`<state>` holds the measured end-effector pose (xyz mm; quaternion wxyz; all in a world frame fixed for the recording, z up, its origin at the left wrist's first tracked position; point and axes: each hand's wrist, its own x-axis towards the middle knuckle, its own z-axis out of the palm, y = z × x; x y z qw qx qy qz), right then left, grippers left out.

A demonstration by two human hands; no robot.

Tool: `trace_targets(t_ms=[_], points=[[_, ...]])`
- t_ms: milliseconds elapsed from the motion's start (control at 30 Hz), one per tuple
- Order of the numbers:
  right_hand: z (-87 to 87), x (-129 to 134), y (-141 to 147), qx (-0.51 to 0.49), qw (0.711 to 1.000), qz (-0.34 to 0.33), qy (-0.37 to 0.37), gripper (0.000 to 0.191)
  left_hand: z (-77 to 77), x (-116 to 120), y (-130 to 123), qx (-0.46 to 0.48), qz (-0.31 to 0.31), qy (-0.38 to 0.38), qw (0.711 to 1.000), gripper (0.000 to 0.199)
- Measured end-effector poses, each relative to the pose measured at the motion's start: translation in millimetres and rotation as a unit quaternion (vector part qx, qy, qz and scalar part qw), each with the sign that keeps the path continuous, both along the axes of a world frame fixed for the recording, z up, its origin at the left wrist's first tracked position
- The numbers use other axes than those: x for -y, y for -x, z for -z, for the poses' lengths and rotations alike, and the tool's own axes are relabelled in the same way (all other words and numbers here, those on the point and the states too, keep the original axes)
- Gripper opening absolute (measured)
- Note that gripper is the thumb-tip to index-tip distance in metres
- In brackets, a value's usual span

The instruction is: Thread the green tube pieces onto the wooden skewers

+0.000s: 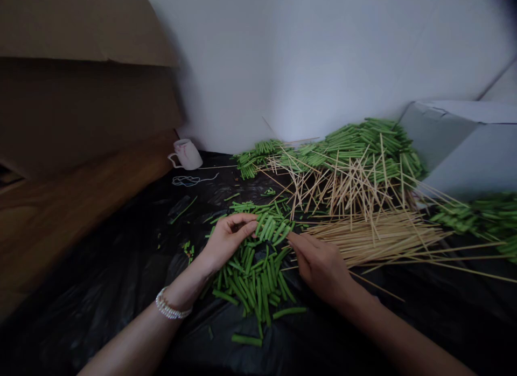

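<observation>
Between my hands is a skewer threaded with a row of cut green bean pieces (270, 228). My left hand (230, 238) pinches its left end, thumb against the fingers. At the right end, my right hand (321, 263) is closed round the stick, which is mostly hidden by the fingers. Below them lies a loose heap of cut green beans (246, 284) on black plastic sheeting (181, 338). To the right of my right hand is a pile of bare bamboo skewers (388, 238).
Filled bean skewers (363, 144) are stacked at the back against a pale wall, sticks pointing forward. More beans (480, 217) lie at far right, near a white box (472, 144). A mug (188, 155) and a white cord (188, 180) sit back left, beside a cardboard box (89, 106).
</observation>
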<state>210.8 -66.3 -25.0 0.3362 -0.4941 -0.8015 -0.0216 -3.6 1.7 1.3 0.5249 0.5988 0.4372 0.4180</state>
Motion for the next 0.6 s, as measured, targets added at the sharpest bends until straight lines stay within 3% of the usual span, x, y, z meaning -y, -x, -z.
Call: trace_targets(t_ms=[233, 600], points=[[1.5, -0.3, 0.1, 0.023, 1.0, 0.002, -0.011, 0.031, 0.5, 0.2, -2.9, 0.003, 0.014, 0.025, 1.0, 0.03], [1.0, 1.7, 2.5, 0.05, 0.998, 0.006, -0.031, 0.03, 0.8, -0.6, -3.3, -0.023, 0.055, -0.003, 0.998, 0.03]])
